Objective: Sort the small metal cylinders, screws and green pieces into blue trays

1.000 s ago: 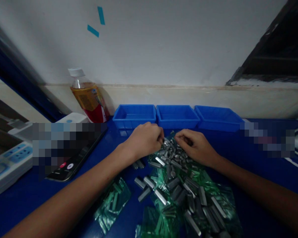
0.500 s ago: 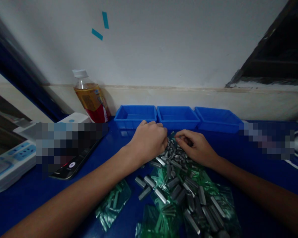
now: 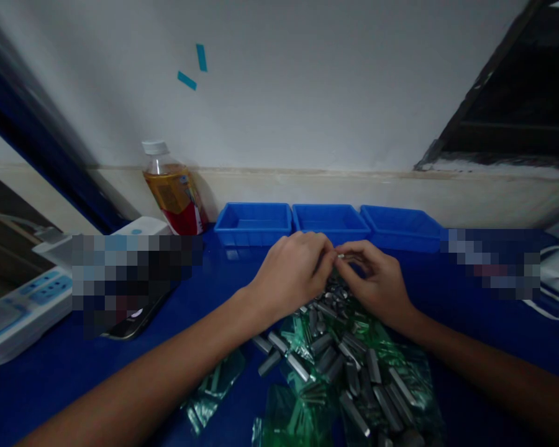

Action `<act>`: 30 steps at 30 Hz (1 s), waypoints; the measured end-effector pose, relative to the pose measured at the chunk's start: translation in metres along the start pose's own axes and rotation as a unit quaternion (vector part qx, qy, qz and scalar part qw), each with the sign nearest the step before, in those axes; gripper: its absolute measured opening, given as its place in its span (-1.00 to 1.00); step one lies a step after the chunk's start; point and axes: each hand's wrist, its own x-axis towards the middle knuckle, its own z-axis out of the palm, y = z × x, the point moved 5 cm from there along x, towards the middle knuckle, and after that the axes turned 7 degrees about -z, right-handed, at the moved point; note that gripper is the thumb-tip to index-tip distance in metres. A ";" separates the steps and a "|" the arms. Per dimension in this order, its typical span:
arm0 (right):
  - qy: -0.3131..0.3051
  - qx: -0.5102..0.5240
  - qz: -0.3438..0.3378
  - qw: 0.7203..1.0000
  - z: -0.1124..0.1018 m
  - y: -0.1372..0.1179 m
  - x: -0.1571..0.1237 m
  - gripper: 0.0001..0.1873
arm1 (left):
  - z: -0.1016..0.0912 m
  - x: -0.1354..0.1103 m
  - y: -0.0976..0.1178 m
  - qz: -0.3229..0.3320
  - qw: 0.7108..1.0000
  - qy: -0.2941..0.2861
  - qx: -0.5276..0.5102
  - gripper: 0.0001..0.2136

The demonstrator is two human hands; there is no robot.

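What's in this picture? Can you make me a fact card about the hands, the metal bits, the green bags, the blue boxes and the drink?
Left hand: fingertips close to the right hand's; grip hidden
Right hand: apparently pinching a small shiny piece
Metal bits: many, grey, heaped; long ones nearest the camera
Green bags: see-through, around the metal bits
Blue boxes: three, in a row by the wall
Drink: bottle, white cap on

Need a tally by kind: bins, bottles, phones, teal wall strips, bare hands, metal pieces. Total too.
Blue bins: 3
Bottles: 1
Phones: 1, partly pixelated
Teal strips: 2
Hands: 2, left hand and right hand
Metal pieces: heaped and overlapping, not countable
Total: 9, metal pieces excluded
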 end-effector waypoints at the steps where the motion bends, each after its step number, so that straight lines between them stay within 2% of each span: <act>1: 0.010 0.039 0.028 0.999 0.000 0.002 0.001 -0.91 | 0.002 -0.001 -0.001 -0.001 1.000 0.007 -0.010 -0.85; 5: 0.030 0.132 0.094 0.986 0.000 0.002 0.005 -0.87 | 0.008 -0.005 -0.002 0.016 1.000 0.015 -0.015 -0.78; 7: 0.026 0.136 0.114 0.984 0.000 -0.001 0.005 -0.85 | 0.009 -0.007 0.000 0.027 0.999 0.021 -0.005 -0.75; 10: 0.021 0.129 0.134 0.982 0.001 -0.003 0.003 -0.81 | 0.006 -0.008 0.003 0.037 0.998 0.043 0.008 -0.81; 14: 0.030 0.105 0.131 0.985 0.000 -0.004 0.001 -0.76 | 0.002 -0.008 0.007 0.048 0.997 0.056 0.019 -0.87; 18: 0.013 0.047 0.070 0.996 -0.003 -0.006 0.003 -0.75 | 0.001 -0.008 0.008 0.033 0.998 0.042 0.016 -0.82; 21: -0.014 -0.031 -0.013 0.999 -0.007 -0.009 0.005 -0.88 | 0.001 -0.006 0.004 0.010 1.000 0.027 0.004 -0.80; 22: -0.022 -0.055 -0.043 0.997 -0.008 -0.011 0.006 -0.92 | 0.001 -0.005 0.003 0.003 1.000 0.022 0.002 -0.79; 26: -0.062 -0.106 -0.141 0.982 -0.007 -0.015 0.006 -0.80 | 0.004 -0.002 -0.002 -0.006 1.000 -0.002 0.002 -0.75; 30: -0.087 -0.129 -0.179 0.971 -0.003 -0.018 0.006 -0.84 | 0.008 -0.002 -0.001 0.022 0.999 -0.025 0.021 -0.72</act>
